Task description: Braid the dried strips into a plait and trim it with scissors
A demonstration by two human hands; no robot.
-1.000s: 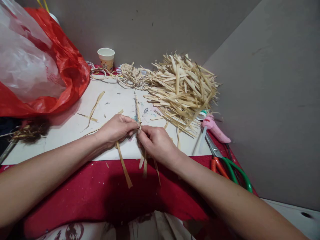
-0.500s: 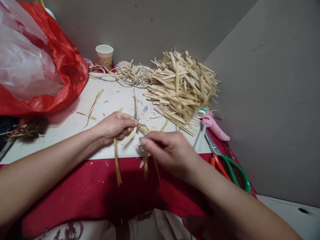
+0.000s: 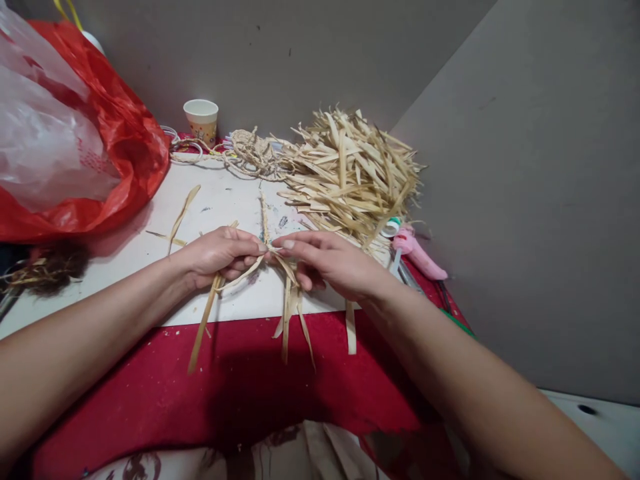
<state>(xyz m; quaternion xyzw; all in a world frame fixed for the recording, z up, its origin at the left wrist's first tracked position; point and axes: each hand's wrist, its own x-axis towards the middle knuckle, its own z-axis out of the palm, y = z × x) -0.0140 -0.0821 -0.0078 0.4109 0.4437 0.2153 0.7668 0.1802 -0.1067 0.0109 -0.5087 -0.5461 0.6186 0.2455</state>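
Note:
A narrow straw braid [image 3: 265,215] runs away from me over the white board [image 3: 235,303], its near end between my two hands. My left hand [image 3: 225,255] pinches the braid's near end between thumb and fingers. From the right, my right hand [image 3: 327,260] closes thumb and index finger on the same spot, its other fingers curled below. Loose straw strips [image 3: 287,313] fan out from this point and hang past the board's front edge. Another flat strip [image 3: 204,327] slants down beneath my left hand. The fingers partly hide the join.
A large heap of dry straw strips [image 3: 357,167] lies at the back right, a pink glue gun [image 3: 420,253] beside it. Behind stand a paper cup [image 3: 202,120] and a coil of straw cord [image 3: 253,150]. A red plastic bag [image 3: 135,143] fills the left; scissors are mostly hidden behind my right forearm.
My right hand has moved left and away from me to meet my left hand at the braid's end. The view has shifted slightly; the scissors are now mostly covered by my forearm.

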